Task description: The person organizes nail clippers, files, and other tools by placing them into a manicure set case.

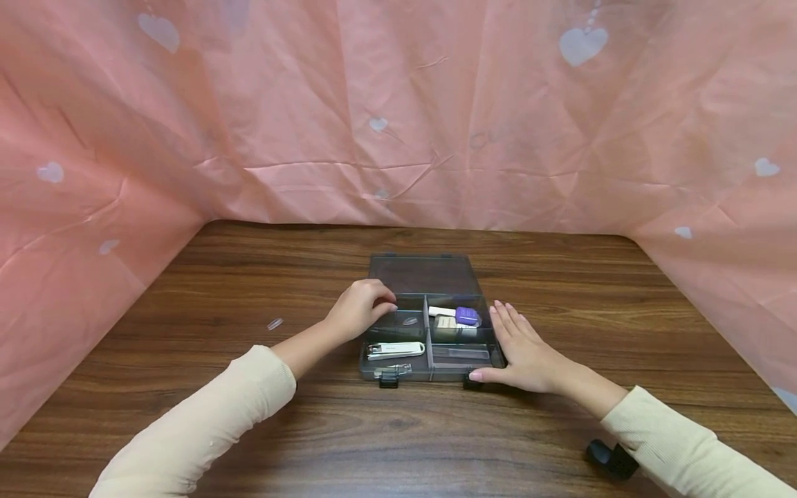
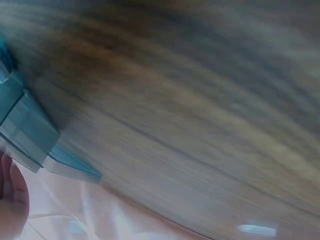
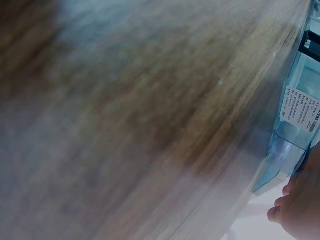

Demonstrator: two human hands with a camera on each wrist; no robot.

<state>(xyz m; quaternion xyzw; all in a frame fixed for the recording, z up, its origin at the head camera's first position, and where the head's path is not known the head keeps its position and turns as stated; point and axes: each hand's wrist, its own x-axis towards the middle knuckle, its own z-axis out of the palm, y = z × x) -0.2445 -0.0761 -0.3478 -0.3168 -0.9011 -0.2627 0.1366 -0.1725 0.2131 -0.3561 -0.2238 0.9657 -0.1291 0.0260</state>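
A dark translucent divided box [image 1: 431, 377] lies on the table, its lid [image 1: 423, 275] folded back. My left hand [image 1: 360, 308] hovers at the box's left side, thumb and fingers loosely bent over the rear left compartment, nothing visible between them. A small clear oval piece [image 1: 409, 321] lies in that compartment. With straight fingers, my right hand [image 1: 526, 353] rests along the box's right side, thumb by the front latch. Nail clippers [image 1: 396, 351] occupy the front left compartment. The rear right one holds a purple bottle [image 1: 468, 316] and a cream-coloured bottle [image 1: 445, 324].
Left of the box, another small clear oval piece [image 1: 275, 324] lies on the wooden table [image 1: 299, 256]. A black object [image 1: 612, 459] sits beside the right sleeve. Pink fabric [image 1: 411, 138] with pale hearts encloses the table's back and sides.
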